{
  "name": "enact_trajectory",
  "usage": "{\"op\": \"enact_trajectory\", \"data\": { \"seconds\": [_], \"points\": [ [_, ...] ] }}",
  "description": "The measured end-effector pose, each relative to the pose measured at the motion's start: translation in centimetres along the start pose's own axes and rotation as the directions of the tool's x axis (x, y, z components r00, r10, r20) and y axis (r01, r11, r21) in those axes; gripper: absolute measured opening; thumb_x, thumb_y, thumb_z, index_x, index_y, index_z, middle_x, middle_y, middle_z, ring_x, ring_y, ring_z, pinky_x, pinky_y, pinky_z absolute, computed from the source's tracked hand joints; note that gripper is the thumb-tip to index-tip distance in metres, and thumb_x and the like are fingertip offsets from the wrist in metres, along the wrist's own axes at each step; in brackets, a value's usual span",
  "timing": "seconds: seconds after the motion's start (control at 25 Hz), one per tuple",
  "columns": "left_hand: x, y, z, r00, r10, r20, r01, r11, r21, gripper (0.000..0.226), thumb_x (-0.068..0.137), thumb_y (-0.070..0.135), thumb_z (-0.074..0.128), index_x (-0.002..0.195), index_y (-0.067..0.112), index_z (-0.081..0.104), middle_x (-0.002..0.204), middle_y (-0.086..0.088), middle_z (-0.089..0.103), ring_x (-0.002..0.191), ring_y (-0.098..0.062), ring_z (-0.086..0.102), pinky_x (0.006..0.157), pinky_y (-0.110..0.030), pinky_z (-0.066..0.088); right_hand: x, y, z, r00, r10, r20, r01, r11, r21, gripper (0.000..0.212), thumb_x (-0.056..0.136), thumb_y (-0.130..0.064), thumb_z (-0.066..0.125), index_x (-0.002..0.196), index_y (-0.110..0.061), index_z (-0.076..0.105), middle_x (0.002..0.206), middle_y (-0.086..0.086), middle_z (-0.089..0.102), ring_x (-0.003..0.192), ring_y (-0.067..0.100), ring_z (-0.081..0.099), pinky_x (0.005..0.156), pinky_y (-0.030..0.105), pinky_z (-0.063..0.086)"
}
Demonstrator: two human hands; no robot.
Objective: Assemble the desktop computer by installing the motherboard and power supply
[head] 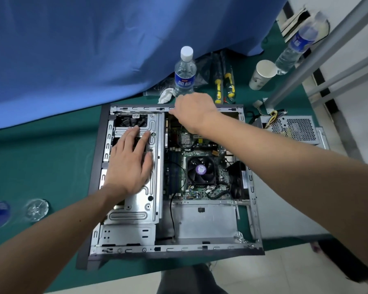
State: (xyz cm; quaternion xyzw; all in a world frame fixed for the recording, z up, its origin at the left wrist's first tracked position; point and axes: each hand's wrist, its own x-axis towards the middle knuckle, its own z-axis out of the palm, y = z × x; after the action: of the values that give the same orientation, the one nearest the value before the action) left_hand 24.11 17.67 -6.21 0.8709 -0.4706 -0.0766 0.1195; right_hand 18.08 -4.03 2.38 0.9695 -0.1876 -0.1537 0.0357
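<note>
- Two hands work inside the computer case [98, 187]: the left hand [129, 164] lies flat, fingers straight and slightly spread, pressing on the metal drive cage [151, 209] in the case's left half.
- At the case's far rim the right hand [194, 112] reaches down with its fingers curled under; whether they pinch anything I cannot tell, as the hand hides them.
- One motherboard [200, 149] already sits in the case's right half, its single cooler fan [201, 169] facing up; whether it is screwed down cannot be seen.
- One power supply [293, 129] lies outside the case, just beyond its far right corner, and the bare bay in the case's near right part suggests that step is left.
- Beyond the case's far rim: two screwdrivers [223, 85], one paper cup [261, 74], one crumpled tissue [165, 95].
- Four water bottles: one upright bottle [185, 71] beyond the far rim, one [295, 43] far right, two lying left of the case.
</note>
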Motion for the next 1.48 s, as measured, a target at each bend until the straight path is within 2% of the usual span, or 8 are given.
{"op": "enact_trajectory", "data": {
  "seconds": [0.2, 0.4, 0.52, 0.64, 0.8, 1.0, 1.2, 1.48],
  "points": [
    [-0.1, 0.0, 0.1, 1.0, 0.001, -0.009, -0.001, 1.0, -0.006, 0.056, 0.099, 0.042, 0.029, 0.15, 0.019, 0.033, 0.155, -0.011, 0.026, 0.145, -0.027, 0.019, 0.115, -0.047, 0.024, -0.4, 1.7, -0.8, 0.977, -0.114, 0.179, 0.04, 0.927, 0.373, 0.037, 0.096, -0.012, 0.048, 0.131, -0.013, 0.036, 0.134, 0.017, 0.03, 0.071, 0.026, 0.05, 0.055, 0.033, 0.031],
    [0.0, -0.1, 0.1, 1.0, 0.005, -0.011, -0.005, 1.0, -0.01, 0.056, 0.099, 0.042, 0.03, 0.149, 0.018, 0.034, 0.155, -0.012, 0.027, 0.144, -0.028, 0.021, 0.114, -0.049, 0.026, -0.9, 0.0, 0.6, 0.992, -0.014, -0.124, 0.019, 0.999, 0.037, 0.026, 0.104, -0.024, 0.046, 0.121, -0.005, 0.051, 0.11, 0.017, 0.055, 0.092, 0.036, 0.062, 0.061, 0.038, 0.035],
    [0.1, 0.0, 0.0, 1.0, 0.006, -0.007, -0.006, 1.0, -0.004, 0.055, 0.099, 0.042, 0.03, 0.149, 0.018, 0.034, 0.154, -0.012, 0.027, 0.143, -0.028, 0.022, 0.113, -0.05, 0.028, -0.5, -0.5, 0.7, 1.0, 0.027, -0.005, -0.026, 0.99, 0.136, 0.039, 0.106, -0.032, 0.035, 0.135, -0.007, 0.041, 0.125, 0.021, 0.049, 0.1, 0.039, 0.059, 0.065, 0.04, 0.034],
    [0.0, -0.1, 0.0, 1.0, 0.006, -0.008, -0.006, 1.0, -0.008, 0.056, 0.098, 0.042, 0.03, 0.148, 0.017, 0.036, 0.154, -0.012, 0.029, 0.142, -0.03, 0.024, 0.112, -0.051, 0.03, -0.8, 0.0, 0.4, 0.995, -0.071, 0.075, 0.041, 0.94, 0.338, 0.04, 0.095, -0.009, 0.048, 0.133, -0.011, 0.036, 0.137, 0.021, 0.029, 0.095, 0.036, 0.048, 0.07, 0.041, 0.033],
    [0.1, -0.1, 0.1, 1.0, 0.005, -0.019, -0.005, 1.0, -0.004, 0.055, 0.098, 0.041, 0.033, 0.148, 0.017, 0.037, 0.153, -0.012, 0.03, 0.142, -0.03, 0.026, 0.111, -0.05, 0.031, -2.3, -0.3, 0.8, 0.991, -0.066, -0.113, 0.084, 0.983, 0.166, 0.037, 0.083, 0.008, 0.05, 0.116, -0.008, 0.048, 0.118, 0.02, 0.041, 0.072, 0.033, 0.048, 0.058, 0.039, 0.034],
    [0.1, -0.1, 0.1, 1.0, 0.007, -0.015, -0.007, 1.0, -0.007, 0.057, 0.098, 0.043, 0.031, 0.148, 0.018, 0.036, 0.153, -0.012, 0.03, 0.142, -0.029, 0.025, 0.112, -0.05, 0.03, -1.0, -0.8, 1.2, 0.985, 0.018, -0.17, -0.025, 0.999, -0.038, 0.026, 0.105, -0.029, 0.043, 0.114, -0.007, 0.054, 0.107, 0.012, 0.062, 0.084, 0.031, 0.065, 0.055, 0.035, 0.035],
    [0.1, -0.2, 0.3, 1.0, -0.002, -0.01, 0.002, 1.0, -0.001, 0.058, 0.097, 0.045, 0.03, 0.149, 0.02, 0.034, 0.154, -0.01, 0.028, 0.143, -0.027, 0.024, 0.112, -0.05, 0.03, -1.1, 1.3, 1.0, 0.993, -0.044, 0.108, 0.005, 0.94, 0.341, 0.031, 0.101, -0.023, 0.042, 0.128, -0.008, 0.041, 0.13, 0.018, 0.036, 0.095, 0.037, 0.056, 0.071, 0.04, 0.04],
    [0.1, -0.2, 0.3, 1.0, 0.001, -0.013, -0.002, 1.0, -0.019, 0.058, 0.097, 0.044, 0.031, 0.149, 0.019, 0.036, 0.154, -0.01, 0.028, 0.144, -0.027, 0.023, 0.112, -0.05, 0.029, -1.9, 1.2, 1.7, 0.989, 0.022, -0.147, -0.015, 0.999, 0.05, 0.038, 0.104, -0.042, 0.039, 0.116, -0.008, 0.053, 0.104, 0.015, 0.059, 0.086, 0.035, 0.063, 0.06, 0.037, 0.04]
  ]
}}
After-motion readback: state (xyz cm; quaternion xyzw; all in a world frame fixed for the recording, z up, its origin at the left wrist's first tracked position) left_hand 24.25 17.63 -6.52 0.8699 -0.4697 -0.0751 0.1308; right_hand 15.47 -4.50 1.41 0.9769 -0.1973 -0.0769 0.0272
